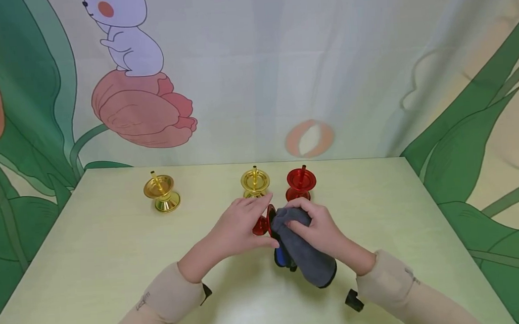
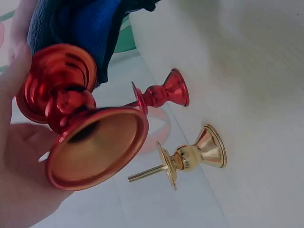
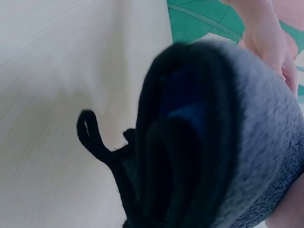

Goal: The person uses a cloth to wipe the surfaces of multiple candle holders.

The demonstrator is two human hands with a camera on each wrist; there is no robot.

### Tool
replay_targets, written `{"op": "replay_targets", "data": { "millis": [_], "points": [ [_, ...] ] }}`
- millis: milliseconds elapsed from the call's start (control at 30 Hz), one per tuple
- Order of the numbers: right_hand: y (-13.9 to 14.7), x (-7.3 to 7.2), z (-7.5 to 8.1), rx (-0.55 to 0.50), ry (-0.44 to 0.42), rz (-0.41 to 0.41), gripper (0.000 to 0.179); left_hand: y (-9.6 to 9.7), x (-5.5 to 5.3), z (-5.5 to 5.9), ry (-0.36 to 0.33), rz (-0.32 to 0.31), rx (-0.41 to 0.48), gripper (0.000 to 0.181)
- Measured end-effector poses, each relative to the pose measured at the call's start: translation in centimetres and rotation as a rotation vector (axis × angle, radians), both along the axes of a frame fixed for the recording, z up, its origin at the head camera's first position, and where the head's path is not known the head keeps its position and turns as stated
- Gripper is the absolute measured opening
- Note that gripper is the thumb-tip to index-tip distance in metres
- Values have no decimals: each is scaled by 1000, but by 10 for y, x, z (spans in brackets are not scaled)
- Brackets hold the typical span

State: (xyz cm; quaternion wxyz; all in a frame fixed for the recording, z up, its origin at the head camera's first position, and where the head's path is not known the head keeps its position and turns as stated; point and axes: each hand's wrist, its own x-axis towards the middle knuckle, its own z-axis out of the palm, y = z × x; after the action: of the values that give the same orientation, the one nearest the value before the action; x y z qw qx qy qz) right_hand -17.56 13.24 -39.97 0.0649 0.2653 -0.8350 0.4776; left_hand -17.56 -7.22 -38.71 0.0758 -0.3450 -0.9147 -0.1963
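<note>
My left hand (image 1: 238, 227) grips a shiny red candle holder (image 2: 71, 102) tipped on its side above the table. In the left wrist view its hollow base faces the camera, with fingers and thumb around the dish end. My right hand (image 1: 320, 230) pinches a bunched grey cloth (image 1: 307, 252) with dark edging and a blue inner side. The cloth presses on the dish's face and hides the spike. In the right wrist view the folded cloth (image 3: 261, 123) fills much of the picture, its dark loop hanging free.
Behind my hands stand a gold candle holder (image 1: 255, 180) and another red candle holder (image 1: 301, 180), both upright. A second gold candle holder (image 1: 161, 190) is at the back left of the pale table (image 1: 114, 270). A printed curtain (image 1: 254, 73) hangs behind the table.
</note>
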Motion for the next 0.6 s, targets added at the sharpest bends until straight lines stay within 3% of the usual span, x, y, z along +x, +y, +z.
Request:
{"op": "replay_targets", "data": {
  "millis": [100, 200, 300, 467, 533, 600],
  "points": [
    [0, 1, -3, 8, 66, 40, 22, 0, -2, 3, -110, -22, -19, 94],
    [-2, 2, -4, 7, 54, 22, 23, 1, -1, 2, -136, -8, -3, 94],
    [-5, 3, -1, -14, -36, -28, 24, 3, 2, -2, -28, 21, 11, 92],
    [-12, 11, 19, -78, -159, -93, 23, 5, 6, -12, 293, 19, -22, 90],
    [-14, 14, 25, -81, -168, -99, 23, 3, 6, -13, 327, 9, -40, 91],
    [-13, 14, 25, -78, -172, -99, 23, 1, 5, -10, 276, -5, -34, 91]
  ]
}}
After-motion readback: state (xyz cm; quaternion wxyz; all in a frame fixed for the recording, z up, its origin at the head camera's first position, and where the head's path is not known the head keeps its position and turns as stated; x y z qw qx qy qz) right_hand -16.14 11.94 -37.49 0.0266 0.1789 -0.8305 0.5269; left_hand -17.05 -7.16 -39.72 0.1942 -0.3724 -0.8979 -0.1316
